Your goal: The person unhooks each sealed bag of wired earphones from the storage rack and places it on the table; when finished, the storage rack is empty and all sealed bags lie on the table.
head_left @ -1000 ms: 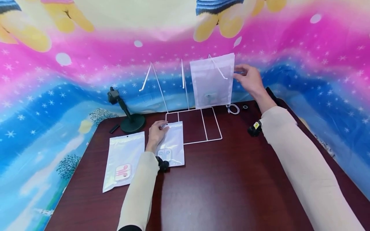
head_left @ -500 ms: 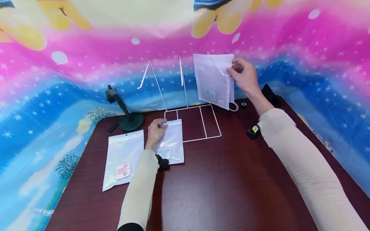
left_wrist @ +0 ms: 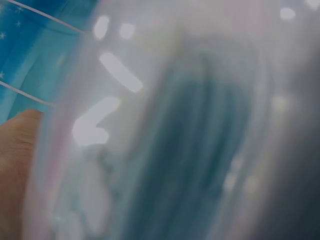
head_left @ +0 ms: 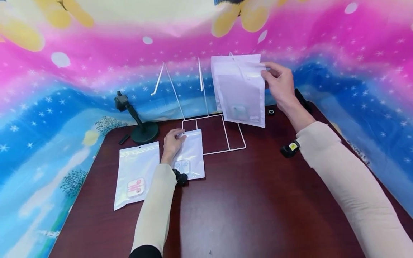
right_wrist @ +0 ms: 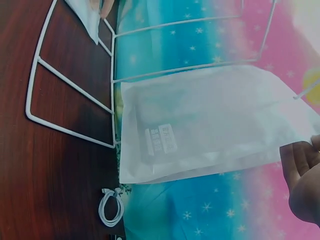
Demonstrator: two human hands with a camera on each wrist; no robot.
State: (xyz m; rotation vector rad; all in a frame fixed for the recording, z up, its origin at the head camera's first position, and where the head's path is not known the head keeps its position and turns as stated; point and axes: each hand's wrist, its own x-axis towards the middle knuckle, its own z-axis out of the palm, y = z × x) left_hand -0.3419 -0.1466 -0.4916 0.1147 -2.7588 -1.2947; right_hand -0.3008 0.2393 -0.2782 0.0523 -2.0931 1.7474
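I was mid-step with the frosted white plastic pouch (head_left: 240, 89): my right hand (head_left: 280, 86) held it up in the air at the white wire rack (head_left: 213, 136), right by the rack's far-right hook. I think this was the hang-or-unhang step, but I couldn't tell which way it was going. The pouch was tilted a bit, its top corner up by the hook, its bottom edge above the rack's base and not touching the dark red-brown wooden table (head_left: 245, 200).

The grip: my right hand's thumb and fingers were pinched tight on the pouch's top right edge. In the right wrist view the pouch (right_wrist: 210, 125) hung flat and see-through, w/ a small printed label on it, and only my fingertips (right_wrist: 300, 160) showed at its rim.

My left hand (head_left: 172, 141) lay on the table, fingers curled over the top edge of a second shiny clear pouch with white earphones inside (head_left: 191, 156). It looked like it pinched that edge, but the left wrist view was just blur, so I wasn't sure how firm.

Next move, my guess: the little hole at the top had to line up w/ the hook tip, so a slow, steady hand was called for, no yanking.

Also there: a third clear pouch with pink earphones (head_left: 137, 173) to the left, a black round-base stand (head_left: 142, 130), and a small white coiled cable (right_wrist: 111, 207) by the rack.
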